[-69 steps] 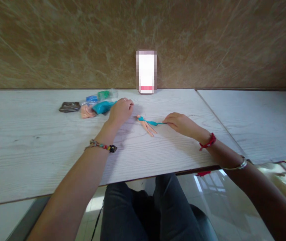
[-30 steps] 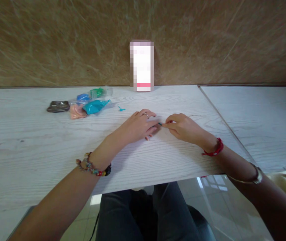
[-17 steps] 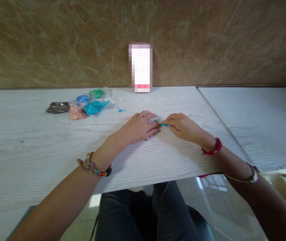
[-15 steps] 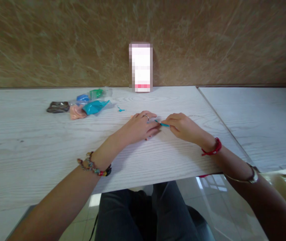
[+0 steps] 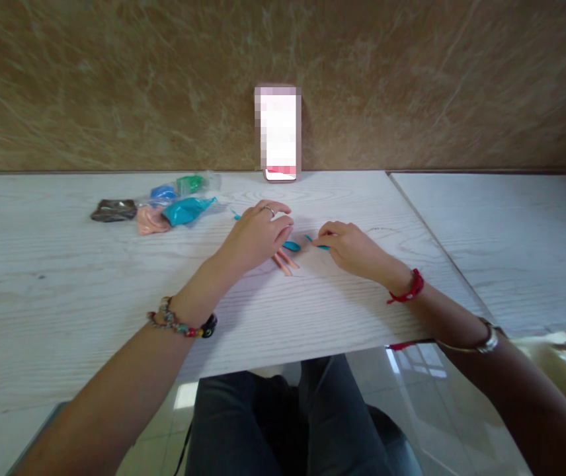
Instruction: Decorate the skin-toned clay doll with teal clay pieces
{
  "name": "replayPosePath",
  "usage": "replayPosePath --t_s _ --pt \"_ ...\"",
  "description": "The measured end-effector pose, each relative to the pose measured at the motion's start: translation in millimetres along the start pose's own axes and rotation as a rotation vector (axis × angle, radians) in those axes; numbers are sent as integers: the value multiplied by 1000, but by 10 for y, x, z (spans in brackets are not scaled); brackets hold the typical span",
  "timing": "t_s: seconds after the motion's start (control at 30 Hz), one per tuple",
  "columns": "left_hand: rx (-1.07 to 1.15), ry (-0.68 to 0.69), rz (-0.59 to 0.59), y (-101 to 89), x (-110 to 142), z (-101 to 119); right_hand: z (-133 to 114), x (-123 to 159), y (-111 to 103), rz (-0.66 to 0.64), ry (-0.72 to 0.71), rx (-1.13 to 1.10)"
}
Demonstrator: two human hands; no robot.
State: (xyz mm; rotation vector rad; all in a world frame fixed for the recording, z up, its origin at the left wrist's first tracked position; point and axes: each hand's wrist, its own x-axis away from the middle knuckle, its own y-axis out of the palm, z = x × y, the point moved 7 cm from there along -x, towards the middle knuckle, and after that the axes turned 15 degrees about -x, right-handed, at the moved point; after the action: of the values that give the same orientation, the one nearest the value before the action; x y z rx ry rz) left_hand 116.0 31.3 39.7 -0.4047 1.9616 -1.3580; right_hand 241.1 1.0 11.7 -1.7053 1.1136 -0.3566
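My left hand (image 5: 258, 231), with a ring on one finger, is lifted over the table, fingers bent and apart with nothing visible in them. Partly under it lie slim peach clay strips (image 5: 285, 262). A flat blue clay piece (image 5: 291, 246) touches or adjoins their upper end; the rest is hidden by the hand. To the right, my right hand (image 5: 345, 244) pinches a thin blue stick (image 5: 323, 247), its tip pointing left towards the blue piece. Whether the stick is a tool or clay is too small to tell.
Plastic bags of clay lie at the left: brown (image 5: 114, 210), peach (image 5: 153, 220), teal (image 5: 188, 210), blue (image 5: 162, 192) and green (image 5: 191, 184). A small blue scrap (image 5: 236, 215) sits near my left hand. A phone (image 5: 280, 132) leans against the marbled wall (image 5: 412, 86).
My left hand has risen and moved left and away from me, uncovering the peach strips and the blue piece. My right hand has shifted slightly left, still pinching the blue stick.
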Motion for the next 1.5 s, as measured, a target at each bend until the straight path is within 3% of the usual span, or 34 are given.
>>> replayPosePath --t_s 0.2,0.43,0.67,0.93,1.27,1.5 --pt "15 33 -42 44 0 70 98 -17 -86 72 22 -247" --pt "15 70 -30 78 -3 106 -49 -54 40 -51 -50 30" --pt "64 241 -88 199 37 199 -100 -41 29 -59 -94 114" --pt "23 216 -127 214 35 192 -58 -19 -98 41 -48 102" --pt "-4 158 -153 182 19 178 -69 37 19 -55 -86 135" --pt "-19 138 -195 198 63 159 -10 2 12 -40 -27 -13"
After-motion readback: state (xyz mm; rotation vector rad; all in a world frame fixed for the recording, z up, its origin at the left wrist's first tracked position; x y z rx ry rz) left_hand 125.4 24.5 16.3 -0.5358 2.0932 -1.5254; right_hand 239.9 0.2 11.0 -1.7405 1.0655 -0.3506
